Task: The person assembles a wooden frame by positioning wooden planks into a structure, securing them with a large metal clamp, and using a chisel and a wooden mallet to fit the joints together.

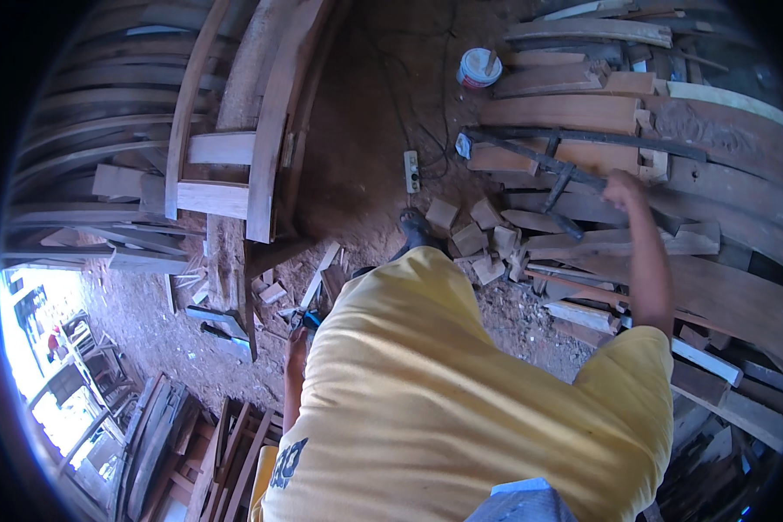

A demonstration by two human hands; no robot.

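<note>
R. hand [622, 187] grip is closed round long dark metal clamp bar [548, 161] w/ crosspieces on stacked planks [583, 113]; L. hand grip can't be told.

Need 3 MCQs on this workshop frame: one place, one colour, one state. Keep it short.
1. Where does the white tub stand?
A. on the dirt floor beside the planks
B. on the curved frame
C. in a hand

2. What colour is the shirt?
A. blue
B. yellow
C. red

3. What is the right hand doing?
A. hanging free
B. holding a saw
C. gripping the dark metal clamp bar

Key: 1 A, the tub sits on bare earth by the plank pile. 2 B, the cloth is plainly yellow. 3 C, the hand closes on the bar's end above the planks.
</note>
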